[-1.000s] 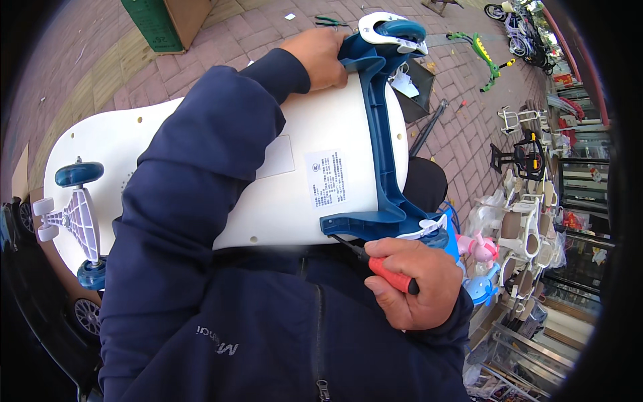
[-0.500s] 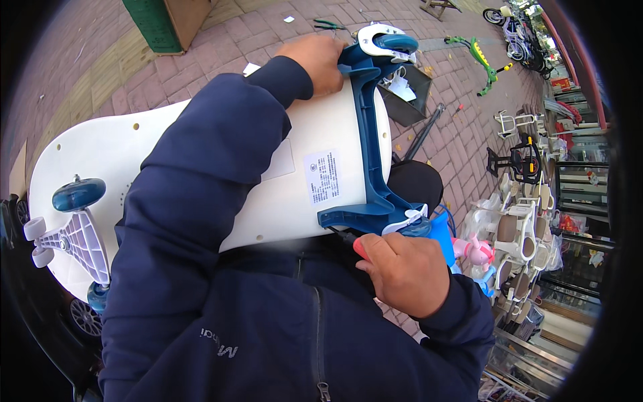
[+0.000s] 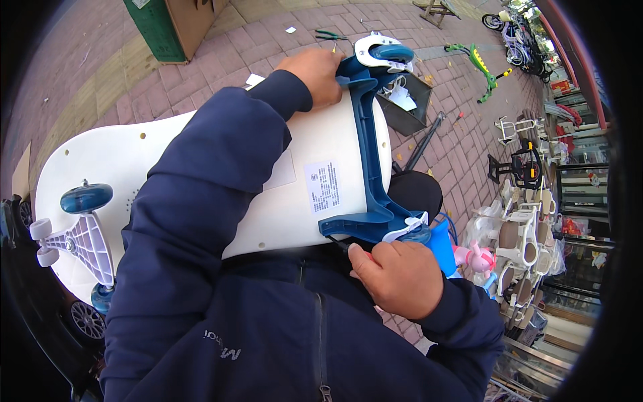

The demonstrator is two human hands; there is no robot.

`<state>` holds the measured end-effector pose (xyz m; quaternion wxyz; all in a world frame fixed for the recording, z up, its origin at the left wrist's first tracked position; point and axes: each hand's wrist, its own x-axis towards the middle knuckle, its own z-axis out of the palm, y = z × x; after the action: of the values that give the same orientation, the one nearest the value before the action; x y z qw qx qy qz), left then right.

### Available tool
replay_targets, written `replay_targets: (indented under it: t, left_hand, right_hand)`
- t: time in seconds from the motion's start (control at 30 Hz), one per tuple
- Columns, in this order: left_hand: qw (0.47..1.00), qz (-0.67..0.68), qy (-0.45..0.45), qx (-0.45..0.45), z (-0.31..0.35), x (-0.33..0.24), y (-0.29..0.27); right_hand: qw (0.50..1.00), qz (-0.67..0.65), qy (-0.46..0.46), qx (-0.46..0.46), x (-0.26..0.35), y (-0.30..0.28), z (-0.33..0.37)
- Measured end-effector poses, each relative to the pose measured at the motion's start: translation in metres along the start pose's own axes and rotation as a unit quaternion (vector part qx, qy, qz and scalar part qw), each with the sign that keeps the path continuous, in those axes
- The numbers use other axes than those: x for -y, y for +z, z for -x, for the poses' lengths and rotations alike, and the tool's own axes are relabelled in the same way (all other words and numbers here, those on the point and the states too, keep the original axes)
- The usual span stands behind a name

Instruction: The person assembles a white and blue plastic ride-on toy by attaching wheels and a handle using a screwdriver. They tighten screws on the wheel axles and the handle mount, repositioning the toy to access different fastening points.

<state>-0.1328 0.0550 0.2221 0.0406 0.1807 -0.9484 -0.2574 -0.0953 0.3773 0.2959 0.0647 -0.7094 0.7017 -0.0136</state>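
Note:
A white ride-on swing car (image 3: 154, 154) lies underside up across my lap. A dark blue axle bracket (image 3: 365, 134) spans its right end, with a white-framed wheel (image 3: 392, 52) at the far corner. My left hand (image 3: 315, 80) is closed over the car's far edge beside that bracket, most fingertips hidden. In my right hand (image 3: 402, 276) is a screwdriver (image 3: 339, 243) with a red and black handle. Its shaft points at the near end of the bracket, by the car's near edge; the tip's exact contact is hard to make out. A lilac swivel piece (image 3: 87, 244) with small wheels sits at the left end.
A dark open bin (image 3: 408, 110) with papers stands beyond the bracket. Green-handled pliers (image 3: 330, 35) and a black bar (image 3: 426, 141) lie on the brick paving. A cardboard box (image 3: 177, 30) is far left, a green scooter (image 3: 479, 63) far right. Child seats (image 3: 519, 234) are piled at right.
The swing car has shifted slightly down and right in view. My right hand has moved a little left and down with the screwdriver, its handle now more covered by my fingers.

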Motion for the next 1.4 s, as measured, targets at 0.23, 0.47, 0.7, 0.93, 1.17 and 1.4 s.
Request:
replay_targets:
  t: [0.23, 0.47, 0.7, 0.93, 1.17, 1.4]
  left_hand:
    - [1.0, 0.018, -0.003, 0.005, -0.003, 0.004, -0.001]
    - [1.0, 0.002, 0.004, 0.003, -0.003, 0.0, 0.0]
    - [0.999, 0.046, -0.015, 0.008, 0.006, -0.01, 0.002]
    - [0.985, 0.053, -0.121, -0.11, 0.007, -0.051, 0.047]
    - [0.915, -0.046, -0.124, -0.381, -0.007, -0.064, 0.12]
    - [0.927, 0.025, -0.11, -0.359, -0.011, -0.059, 0.118]
  right_hand:
    - [0.994, -0.079, 0.074, -0.023, -0.006, 0.003, -0.005]
    - [0.976, -0.127, 0.178, -0.027, 0.005, 0.018, 0.002]
    - [0.987, -0.108, 0.121, -0.016, -0.001, -0.076, 0.002]
    - [0.906, -0.246, 0.11, -0.325, -0.028, -0.133, -0.062]
    - [0.964, -0.163, -0.017, -0.209, -0.026, -0.1, -0.163]
    - [0.968, -0.145, 0.012, -0.205, -0.032, -0.101, -0.177]
